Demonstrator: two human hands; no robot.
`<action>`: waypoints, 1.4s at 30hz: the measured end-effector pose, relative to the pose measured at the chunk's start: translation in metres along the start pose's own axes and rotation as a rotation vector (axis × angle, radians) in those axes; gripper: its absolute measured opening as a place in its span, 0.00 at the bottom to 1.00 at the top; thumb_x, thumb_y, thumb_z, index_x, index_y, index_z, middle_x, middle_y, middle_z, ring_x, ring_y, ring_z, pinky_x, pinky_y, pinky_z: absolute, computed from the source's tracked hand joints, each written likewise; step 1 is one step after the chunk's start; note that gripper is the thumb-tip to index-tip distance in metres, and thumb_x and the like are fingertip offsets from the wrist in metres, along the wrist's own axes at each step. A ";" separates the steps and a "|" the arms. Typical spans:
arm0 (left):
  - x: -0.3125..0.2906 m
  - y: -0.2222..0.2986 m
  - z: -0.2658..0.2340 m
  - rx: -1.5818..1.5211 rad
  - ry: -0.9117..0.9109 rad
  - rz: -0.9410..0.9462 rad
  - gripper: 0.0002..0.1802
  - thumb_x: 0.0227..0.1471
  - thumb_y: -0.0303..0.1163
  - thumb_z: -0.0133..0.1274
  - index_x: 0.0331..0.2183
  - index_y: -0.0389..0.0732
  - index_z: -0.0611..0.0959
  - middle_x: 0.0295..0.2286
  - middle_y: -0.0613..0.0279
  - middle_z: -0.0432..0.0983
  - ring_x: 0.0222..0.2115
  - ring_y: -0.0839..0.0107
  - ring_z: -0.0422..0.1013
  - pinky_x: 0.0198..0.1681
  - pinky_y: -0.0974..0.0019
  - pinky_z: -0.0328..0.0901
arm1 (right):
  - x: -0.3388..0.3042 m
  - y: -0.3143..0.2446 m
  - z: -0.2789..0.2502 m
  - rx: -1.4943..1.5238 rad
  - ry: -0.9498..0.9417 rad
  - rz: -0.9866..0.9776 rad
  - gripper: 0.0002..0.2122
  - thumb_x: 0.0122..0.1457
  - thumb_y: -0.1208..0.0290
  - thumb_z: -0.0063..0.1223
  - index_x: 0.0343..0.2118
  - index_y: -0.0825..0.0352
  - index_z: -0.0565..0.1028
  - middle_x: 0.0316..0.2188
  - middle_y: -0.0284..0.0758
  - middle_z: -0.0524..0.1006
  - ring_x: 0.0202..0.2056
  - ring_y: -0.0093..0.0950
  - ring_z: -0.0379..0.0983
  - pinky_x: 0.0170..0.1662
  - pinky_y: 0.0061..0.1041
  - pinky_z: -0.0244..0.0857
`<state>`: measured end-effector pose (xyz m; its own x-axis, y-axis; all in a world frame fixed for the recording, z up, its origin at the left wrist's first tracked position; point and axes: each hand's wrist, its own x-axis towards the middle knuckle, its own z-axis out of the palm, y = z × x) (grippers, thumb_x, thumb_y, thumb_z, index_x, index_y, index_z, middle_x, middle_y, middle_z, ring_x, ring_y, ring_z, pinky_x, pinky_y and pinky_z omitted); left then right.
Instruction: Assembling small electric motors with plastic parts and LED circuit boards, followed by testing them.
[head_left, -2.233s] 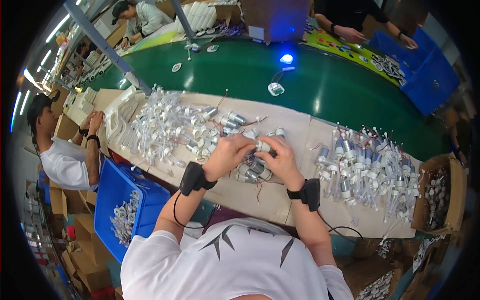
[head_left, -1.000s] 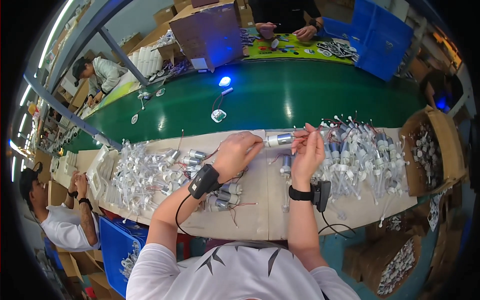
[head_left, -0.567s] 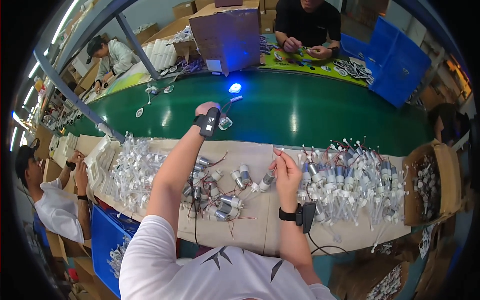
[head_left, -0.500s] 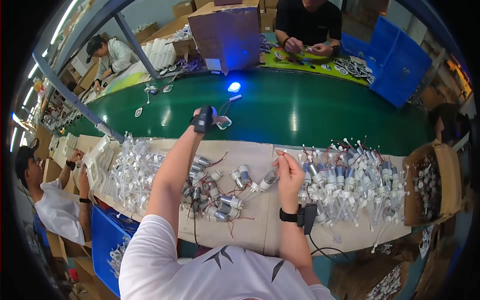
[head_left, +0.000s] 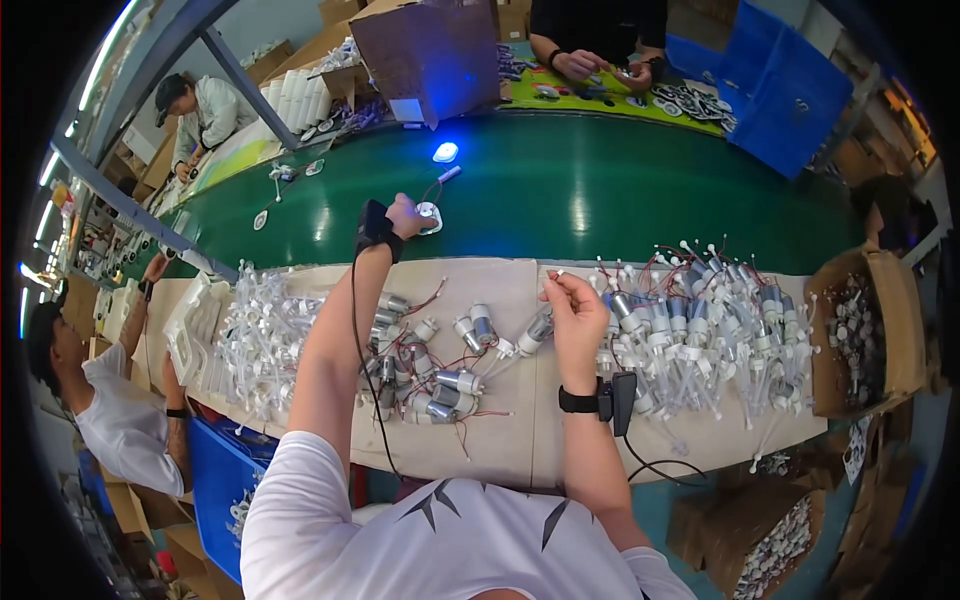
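Observation:
Stretched out over the green conveyor belt, my left hand (head_left: 405,215) has its fingers closed on the edge of a small white round piece (head_left: 428,217). A wire runs from near it to a small white cylinder (head_left: 450,174), beside a disc glowing blue (head_left: 446,152). My right hand (head_left: 578,315), above the beige work surface, pinches a small white plug (head_left: 560,273) between thumb and fingertips. Just left of that hand lies a silver motor with a white end (head_left: 536,332). Several similar motors with red wires (head_left: 440,385) lie loose between my forearms.
Motors with clear tubes (head_left: 690,345) are heaped at right, beside a cardboard box of parts (head_left: 855,350). White tubed parts (head_left: 265,340) pile up at left. A blue bin (head_left: 215,480) stands lower left. Co-workers sit at left and across the belt; a cable hangs from my left wrist.
My left hand has turned at the wrist, and the piece at its fingers now shows white where green showed before. My right hand stays pinched on the plug. The whole view has shifted slightly.

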<state>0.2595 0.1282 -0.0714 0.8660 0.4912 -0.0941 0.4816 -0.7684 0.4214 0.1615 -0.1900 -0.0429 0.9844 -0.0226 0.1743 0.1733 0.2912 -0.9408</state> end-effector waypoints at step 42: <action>-0.243 0.049 -0.010 -1.071 -0.180 0.309 0.12 0.57 0.34 0.43 0.40 0.37 0.70 0.23 0.69 0.67 0.19 0.84 0.62 0.20 0.80 0.57 | -0.034 -0.016 0.031 -0.672 -0.329 -0.597 0.02 0.50 0.70 0.51 0.25 0.61 0.73 0.24 0.27 0.72 0.31 0.28 0.63 0.42 0.33 0.48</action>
<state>0.0711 -0.0249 -0.0190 0.9764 0.2086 0.0564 -0.0456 -0.0563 0.9974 0.1240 -0.1645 -0.0249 0.6885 0.3102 0.6556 0.7253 -0.2938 -0.6226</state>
